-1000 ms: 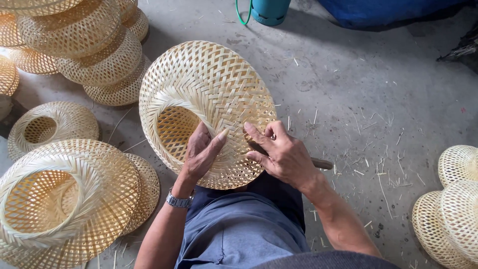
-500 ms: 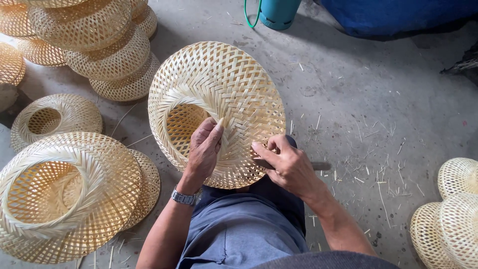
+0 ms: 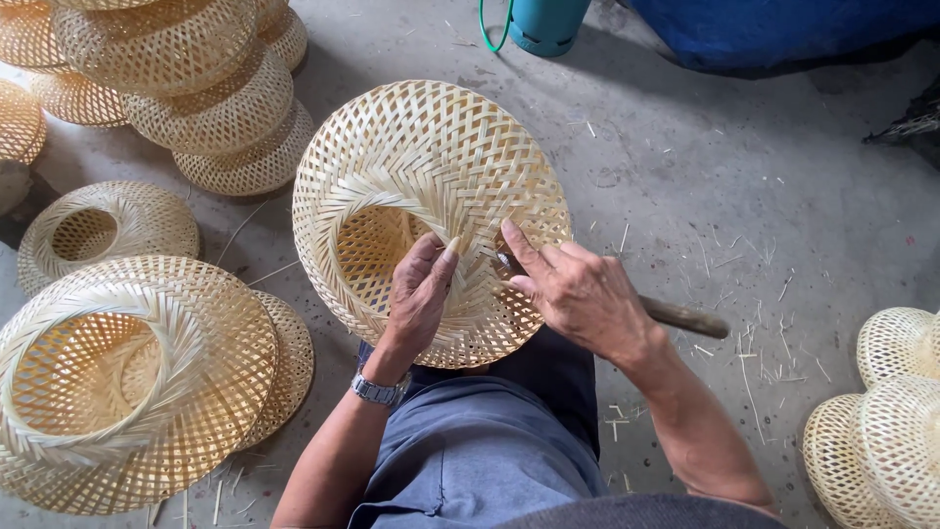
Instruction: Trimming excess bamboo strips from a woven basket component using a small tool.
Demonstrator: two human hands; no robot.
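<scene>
Grey concrete floor (image 3: 744, 206), littered with thin bamboo offcuts, carries the work.

Change over the last second: the right hand (image 3: 583, 294) has shifted from a flat rest on the weave to a closed grip on a wooden-handled tool (image 3: 681, 315), and the woven bamboo shade (image 3: 431, 186) has turned slightly on the lap. As a judgement, this marks a switch from positioning to working the strips at the inner rim.

Fingers:
- Left hand (image 3: 421, 294): fingers held together and laid flat on the weave, thumb raised at the edge of the round opening. They press and pinch nothing.
- Right hand: fingers curled shut around the tool, index finger extended along the weave. The tool's tip is hidden at the strips; its handle projects to the right, over the floor.

The shade lies tilted on the person's lap, directly beneath both hands, opening to the left.

Outward: a wristwatch (image 3: 380, 390) on the left wrist; finished shades stacked at upper left (image 3: 186, 88), lower left (image 3: 127, 372) and lower right (image 3: 881, 431); a teal container (image 3: 548, 24) at the top.
</scene>
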